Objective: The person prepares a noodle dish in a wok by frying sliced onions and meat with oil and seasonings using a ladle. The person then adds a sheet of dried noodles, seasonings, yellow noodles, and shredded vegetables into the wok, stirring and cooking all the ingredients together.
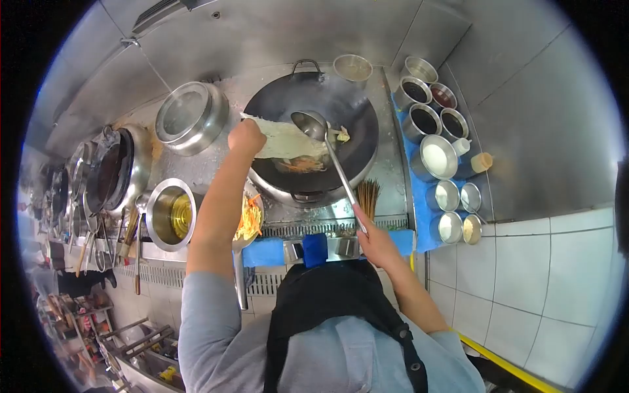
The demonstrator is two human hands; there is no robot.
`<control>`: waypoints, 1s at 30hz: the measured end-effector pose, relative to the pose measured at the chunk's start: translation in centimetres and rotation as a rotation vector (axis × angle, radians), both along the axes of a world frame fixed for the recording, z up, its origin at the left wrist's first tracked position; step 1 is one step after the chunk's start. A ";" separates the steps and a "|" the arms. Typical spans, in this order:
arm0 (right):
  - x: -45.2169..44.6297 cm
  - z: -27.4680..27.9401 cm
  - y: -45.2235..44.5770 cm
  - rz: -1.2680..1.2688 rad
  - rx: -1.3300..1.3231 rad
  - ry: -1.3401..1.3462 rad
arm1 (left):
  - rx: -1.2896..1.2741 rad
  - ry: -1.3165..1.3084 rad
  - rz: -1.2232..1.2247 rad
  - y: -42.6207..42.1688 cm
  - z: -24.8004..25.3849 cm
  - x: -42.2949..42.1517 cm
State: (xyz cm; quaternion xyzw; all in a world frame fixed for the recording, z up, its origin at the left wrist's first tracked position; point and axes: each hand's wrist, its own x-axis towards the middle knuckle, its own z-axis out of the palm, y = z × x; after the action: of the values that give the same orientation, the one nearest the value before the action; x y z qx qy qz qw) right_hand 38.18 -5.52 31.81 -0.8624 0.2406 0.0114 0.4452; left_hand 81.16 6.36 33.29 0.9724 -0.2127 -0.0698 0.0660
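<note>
Now working over the wok with both hands

The left hand [247, 137] is holding one end of a pale sheet [282, 139], fingers closing narrowly on its edge, while the sheet is stretching across the wok [272, 92]; what it is made of, I cannot tell. The right hand [380, 243] is wrapping firmly around the long handle of a ladle [308, 122], whose bowl is hanging above the sheet's far end. Some shredded food [303, 165] is lying in the wok just below the sheet. The step in hand seems to be bringing the sheet and ladle together over the wok; moving either calls for a steady left grip and a ladle bowl not snagging the sheet. A pan [263, 208] holding shredded vegetables [249, 219] is sitting beside the left forearm, and a stick brush [368, 196] is standing near the right hand.
</note>
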 end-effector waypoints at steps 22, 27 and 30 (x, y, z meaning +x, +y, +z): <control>3.9 -0.7 3.9 -0.087 -0.222 0.280 | 0.332 -0.172 -0.709 -5.0 -8.5 -3.8; 0.3 -1.0 4.3 -0.111 -0.193 0.099 | 0.386 -0.157 -0.722 -5.1 -7.6 -5.0; -1.6 0.9 4.8 -0.196 -0.102 0.073 | 0.403 -0.115 -0.692 -5.3 -7.5 -5.8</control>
State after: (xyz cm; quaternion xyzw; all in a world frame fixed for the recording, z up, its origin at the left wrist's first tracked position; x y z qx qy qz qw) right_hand 36.54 -0.68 32.73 -0.8552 0.3403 -0.0131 0.3908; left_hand 75.37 1.03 25.83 0.8392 -0.5128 -0.0736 -0.1651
